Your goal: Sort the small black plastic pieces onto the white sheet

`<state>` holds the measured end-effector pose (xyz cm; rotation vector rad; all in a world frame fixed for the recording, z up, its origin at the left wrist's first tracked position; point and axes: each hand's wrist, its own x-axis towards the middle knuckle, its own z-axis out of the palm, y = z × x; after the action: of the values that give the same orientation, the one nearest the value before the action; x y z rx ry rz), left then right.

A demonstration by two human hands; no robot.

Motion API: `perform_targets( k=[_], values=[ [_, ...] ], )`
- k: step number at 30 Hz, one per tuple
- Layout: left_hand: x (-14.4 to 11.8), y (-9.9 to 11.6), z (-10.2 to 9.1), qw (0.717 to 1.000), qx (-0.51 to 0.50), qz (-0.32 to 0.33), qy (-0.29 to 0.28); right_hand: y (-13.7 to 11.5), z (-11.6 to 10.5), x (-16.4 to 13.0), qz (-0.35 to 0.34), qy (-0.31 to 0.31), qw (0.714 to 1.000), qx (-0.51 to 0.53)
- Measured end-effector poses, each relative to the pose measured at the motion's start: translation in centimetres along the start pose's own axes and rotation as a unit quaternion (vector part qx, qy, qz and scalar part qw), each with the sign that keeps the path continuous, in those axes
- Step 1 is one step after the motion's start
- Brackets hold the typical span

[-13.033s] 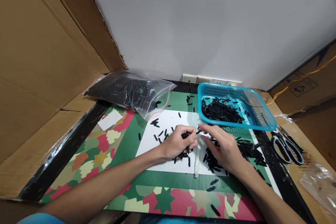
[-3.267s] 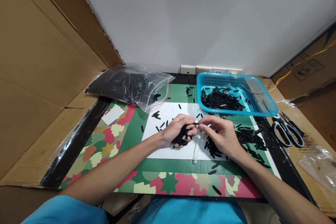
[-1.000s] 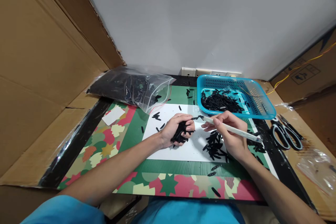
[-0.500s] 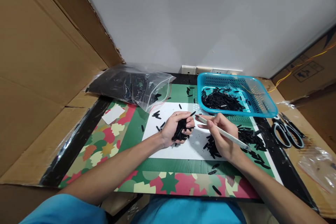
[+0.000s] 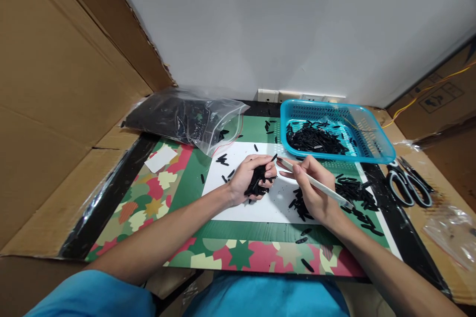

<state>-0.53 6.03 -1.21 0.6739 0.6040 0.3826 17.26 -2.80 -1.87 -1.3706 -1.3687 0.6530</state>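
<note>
My left hand (image 5: 247,178) is curled around a bunch of small black oblong pieces (image 5: 257,182), over a white sheet (image 5: 226,210). One piece (image 5: 274,157) sticks out between its thumb and forefinger. Held like a pen in my right hand (image 5: 316,185) is a slim whitish stick with a dark tip (image 5: 325,189); I cannot tell whether it is a brush or a blade. That tip is close to the protruding piece. Beside and partly behind my right hand lies a heap of the same black pieces (image 5: 355,193), some of it hidden by the hand.
A blue plastic basket (image 5: 379,151) with more black pieces stands at the back right. At the back left lies a clear zip bag (image 5: 186,119) full of dark pieces. Scissors (image 5: 407,185) and a small clear bag (image 5: 451,235) lie at the right. Cardboard (image 5: 67,84) rises on the left.
The dark tip of the stick has shifted slightly up, close to the piece at my left fingertips. Both hands keep their grip, and the view has tilted a little.
</note>
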Motion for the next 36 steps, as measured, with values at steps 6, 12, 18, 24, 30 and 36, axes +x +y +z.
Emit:
perform_targets(
  k=[6, 12, 18, 24, 30, 36],
  values=[
    [0.0, -0.1, 0.0, 1.000, 0.006, 0.012, 0.007, 0.4, 0.0, -0.2, -0.001, -0.006, 1.000, -0.017],
    [-0.1, -0.3, 0.1, 1.000, 0.021, 0.023, -0.003, 1.0, 0.4, -0.7, -0.004, -0.032, 0.999, -0.022],
    [-0.1, -0.5, 0.1, 0.999, 0.031, 0.035, -0.010, 0.7, 0.6, -0.7, -0.001, -0.057, 0.998, 0.005],
    [-0.1, -0.5, 0.0, 0.998, 0.040, 0.043, -0.005, -0.1, 0.7, -0.6, -0.003, -0.077, 0.997, 0.017],
    [-0.1, -0.5, 0.1, 0.998, 0.047, 0.046, -0.008, -0.2, 0.9, -0.8, -0.022, -0.083, 0.996, 0.011],
    [-0.1, -0.6, 0.3, 0.996, 0.070, 0.058, 0.001, 0.4, 1.3, -1.1, -0.048, -0.064, 0.997, 0.010]
  ],
)
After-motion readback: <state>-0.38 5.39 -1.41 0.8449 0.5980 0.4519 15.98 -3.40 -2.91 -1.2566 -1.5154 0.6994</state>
